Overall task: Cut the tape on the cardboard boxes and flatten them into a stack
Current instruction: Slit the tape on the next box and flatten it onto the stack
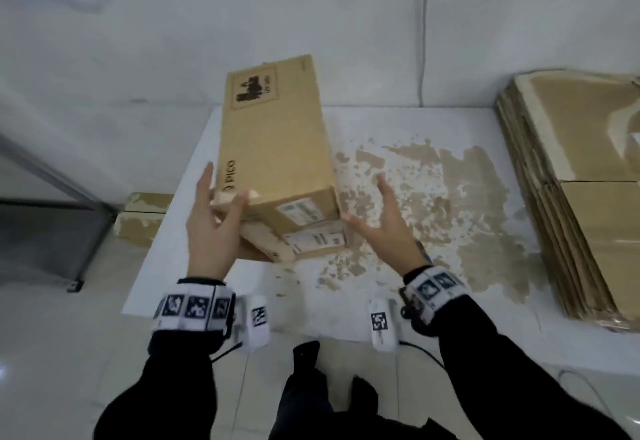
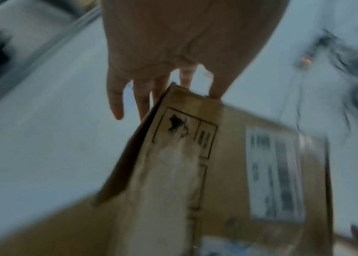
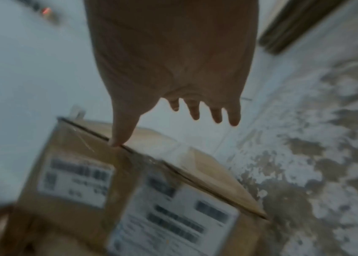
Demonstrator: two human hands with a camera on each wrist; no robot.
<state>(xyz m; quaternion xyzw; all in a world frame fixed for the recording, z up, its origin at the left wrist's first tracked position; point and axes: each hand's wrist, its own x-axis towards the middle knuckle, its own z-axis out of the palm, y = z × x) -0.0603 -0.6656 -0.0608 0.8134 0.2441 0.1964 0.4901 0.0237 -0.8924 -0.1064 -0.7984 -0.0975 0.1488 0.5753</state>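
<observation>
Both hands are spread, nothing clenched. The left hand (image 1: 211,221) has its fingers straight along the left side of the cardboard box (image 1: 273,149), with the thumb (image 1: 239,202) laid over the near top corner. The right hand (image 1: 377,221) is opened wide at the box's right side; only its thumb tip (image 3: 117,142) meets the near edge, the other fingers hanging free in the air. The box stands on a white sheet (image 1: 398,121) with worn brown patches, its near end facing the person, two labels (image 1: 304,228) on it. Their print is too blurred to read. The flattened stack (image 1: 571,197) lies to the right, cut off by the frame. Only the left wrist view shows the fragile mark (image 2: 184,129) and torn paper on the side.
</observation>
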